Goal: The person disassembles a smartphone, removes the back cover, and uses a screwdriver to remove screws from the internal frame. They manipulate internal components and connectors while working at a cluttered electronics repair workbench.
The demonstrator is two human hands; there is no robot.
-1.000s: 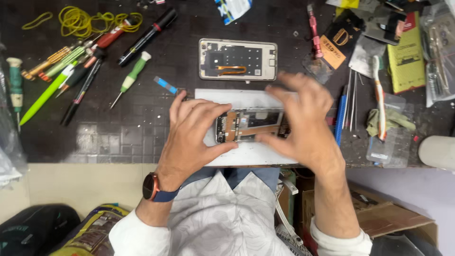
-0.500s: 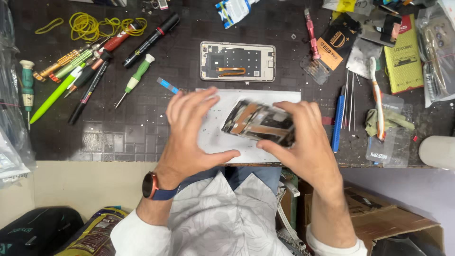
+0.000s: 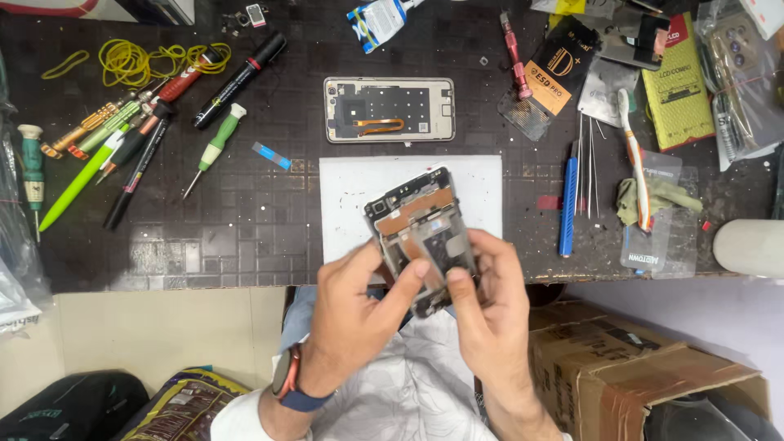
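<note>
Phone frame [image 3: 420,233], stripped and tilted, sits between both hands above the near edge of the white mat [image 3: 478,184]. Left hand [image 3: 355,314] grasps its lower left side, thumb pressed on the middle. Right hand [image 3: 490,306] grips the lower right corner. Beyond the fingertips lies a phone back cover [image 3: 389,109]; a blue tool [image 3: 568,206] rests to the right of the right hand.
</note>
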